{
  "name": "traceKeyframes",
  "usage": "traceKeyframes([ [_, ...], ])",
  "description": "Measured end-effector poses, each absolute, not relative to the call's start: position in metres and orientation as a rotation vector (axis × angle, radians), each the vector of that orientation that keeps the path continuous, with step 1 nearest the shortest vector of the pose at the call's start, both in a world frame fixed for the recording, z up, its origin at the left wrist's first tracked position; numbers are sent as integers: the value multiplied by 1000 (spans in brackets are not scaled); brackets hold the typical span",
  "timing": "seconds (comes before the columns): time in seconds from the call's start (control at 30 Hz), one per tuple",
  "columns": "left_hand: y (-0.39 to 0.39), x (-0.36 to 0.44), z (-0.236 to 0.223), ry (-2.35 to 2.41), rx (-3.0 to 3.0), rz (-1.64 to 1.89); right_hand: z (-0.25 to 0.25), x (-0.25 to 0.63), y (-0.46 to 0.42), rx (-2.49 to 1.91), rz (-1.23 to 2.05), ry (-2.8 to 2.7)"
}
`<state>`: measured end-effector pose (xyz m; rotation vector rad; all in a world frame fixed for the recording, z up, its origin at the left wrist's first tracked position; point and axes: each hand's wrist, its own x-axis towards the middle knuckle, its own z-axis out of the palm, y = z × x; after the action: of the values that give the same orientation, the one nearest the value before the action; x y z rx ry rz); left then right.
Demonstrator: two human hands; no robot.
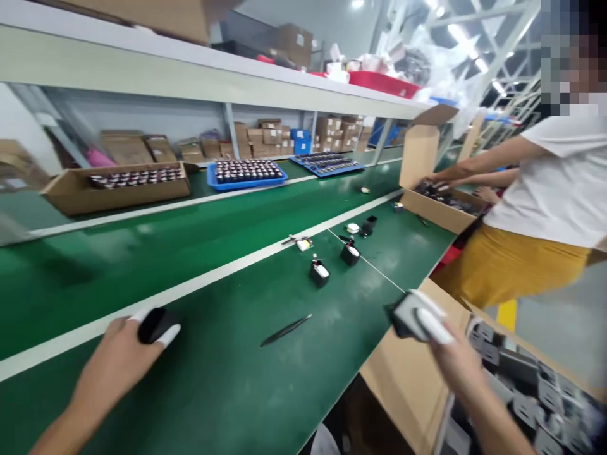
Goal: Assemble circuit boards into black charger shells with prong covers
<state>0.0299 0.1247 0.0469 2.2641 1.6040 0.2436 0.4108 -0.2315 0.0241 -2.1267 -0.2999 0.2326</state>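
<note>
At the lower left, my left hand (124, 352) is closed round a small black housing (155, 325), just above the green work surface. White covers sit on its finger and thumb tips. My right hand (443, 338) grips a black and grey plastic part (408, 315) over the flap of an open carton at the right. A pair of black tweezers (285, 331) lies between the hands. Beyond it stand two black housings with white parts inside, one nearer (319, 273) and one farther (350, 253). A white piece with wires (302, 242) rests by the white line.
The carton (403, 385) at the lower right holds many grey and black parts. Another person (545, 164) reaches into a farther box (439, 212). Along the back stand a long carton (128, 199) and blue trays (249, 183) of small parts, beneath a shelf (190, 72).
</note>
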Motion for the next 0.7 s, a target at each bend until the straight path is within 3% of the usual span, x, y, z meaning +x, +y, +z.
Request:
traceKeyframes([
  [0.17, 105, 31, 50, 1626, 2310, 121, 8, 301, -44, -1591, 828, -781],
  [0.3, 102, 14, 48, 1479, 2375, 127, -2, 244, 38, -1395, 1024, -974],
  [0.5, 115, -3, 38, 1164, 2637, -10, -11, 240, 66, -1536, 909, -1252],
  [0.7, 122, 21, 44, 1177, 2836, -80, 4, 257, 52, -1837, 604, -1410],
])
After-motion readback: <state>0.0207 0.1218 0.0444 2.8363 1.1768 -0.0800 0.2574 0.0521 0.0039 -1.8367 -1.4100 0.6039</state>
